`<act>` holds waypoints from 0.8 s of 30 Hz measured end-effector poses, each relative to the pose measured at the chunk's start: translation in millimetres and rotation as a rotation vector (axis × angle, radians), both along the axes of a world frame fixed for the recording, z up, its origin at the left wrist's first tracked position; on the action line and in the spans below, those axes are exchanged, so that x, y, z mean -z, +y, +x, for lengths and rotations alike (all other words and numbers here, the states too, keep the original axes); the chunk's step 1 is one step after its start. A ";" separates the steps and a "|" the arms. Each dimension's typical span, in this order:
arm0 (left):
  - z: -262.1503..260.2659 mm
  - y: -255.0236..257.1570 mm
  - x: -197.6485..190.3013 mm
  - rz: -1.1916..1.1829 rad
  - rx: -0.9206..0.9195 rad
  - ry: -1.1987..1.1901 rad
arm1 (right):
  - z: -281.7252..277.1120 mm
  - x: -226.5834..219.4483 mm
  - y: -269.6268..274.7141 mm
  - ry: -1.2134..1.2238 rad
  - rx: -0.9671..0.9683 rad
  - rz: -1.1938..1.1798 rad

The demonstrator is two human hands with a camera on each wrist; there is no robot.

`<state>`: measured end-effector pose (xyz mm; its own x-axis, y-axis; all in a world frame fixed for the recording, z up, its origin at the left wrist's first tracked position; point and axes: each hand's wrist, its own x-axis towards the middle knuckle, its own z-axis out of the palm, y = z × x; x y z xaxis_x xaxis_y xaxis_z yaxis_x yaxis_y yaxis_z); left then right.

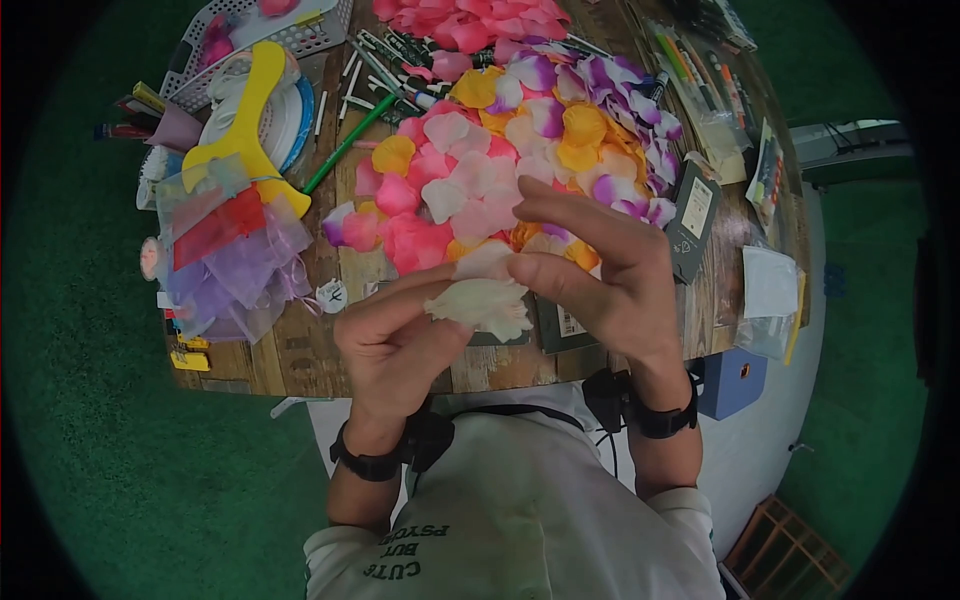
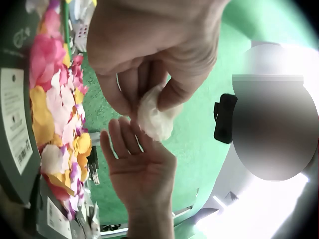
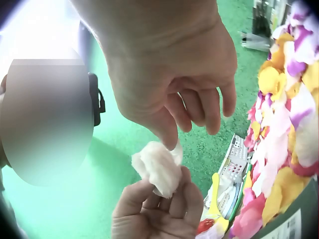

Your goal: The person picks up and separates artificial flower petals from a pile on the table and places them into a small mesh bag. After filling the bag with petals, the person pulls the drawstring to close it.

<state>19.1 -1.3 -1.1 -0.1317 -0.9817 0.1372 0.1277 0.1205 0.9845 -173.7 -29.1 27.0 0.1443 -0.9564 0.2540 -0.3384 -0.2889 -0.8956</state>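
Note:
A bunch of pale cream petals (image 1: 482, 306) is pinched between the thumb and fingers of the left hand (image 1: 395, 340), above the table's front edge. The right hand (image 1: 610, 275) is beside it, thumb tip close to a pale petal at the bunch's upper side, its other fingers spread and loosely bent. In the left wrist view the bunch (image 2: 155, 115) hangs from the left fingers, with the right hand (image 2: 142, 174) below, palm showing. From the right wrist, the bunch (image 3: 158, 168) lies between the right thumb and the left fingers; whether the thumb touches it I cannot tell.
Pink, white, orange and purple petals (image 1: 470, 190) are heaped on the wooden table (image 1: 300, 355). At the left are purple mesh bags (image 1: 235, 270), a yellow plastic piece (image 1: 250, 120) and a white basket (image 1: 330, 30). Pens, dark boxes (image 1: 692, 225) and plastic packets (image 1: 770, 290) lie around the heap.

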 end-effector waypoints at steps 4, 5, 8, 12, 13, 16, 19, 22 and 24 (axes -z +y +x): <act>0.3 5.9 2.8 0.206 0.031 0.306 | 7.2 4.7 7.2 -0.487 -0.051 0.433; -1.7 6.5 3.7 0.262 0.030 0.390 | 9.6 5.5 8.4 -0.487 -0.051 0.431; -11.6 6.1 -2.5 0.328 0.036 0.605 | 17.5 11.2 11.9 -0.724 -0.010 0.544; -16.5 7.4 -1.6 0.328 0.013 0.667 | 30.3 17.3 22.1 -1.027 0.028 0.616; -17.0 7.8 -0.2 0.334 0.011 0.707 | 32.8 17.1 23.1 -1.125 0.041 0.636; -23.9 7.7 -4.7 0.345 -0.020 0.728 | 36.8 15.9 24.8 -1.224 0.067 0.700; -27.7 8.9 -11.6 0.381 -0.054 0.696 | 38.7 9.6 25.2 -1.266 0.121 0.706; -24.7 8.4 -11.5 0.448 -0.063 0.633 | 32.9 12.4 21.5 -1.196 0.226 0.471; -19.9 5.9 -11.3 0.492 -0.080 0.583 | 19.2 1.3 21.6 -0.977 0.245 0.351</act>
<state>-0.8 4.6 10.2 -0.0976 -0.9514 -0.2922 0.6524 -0.2829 0.7031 -154.5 -7.6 25.7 -0.1790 -0.9739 -0.1397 0.5579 0.0165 -0.8297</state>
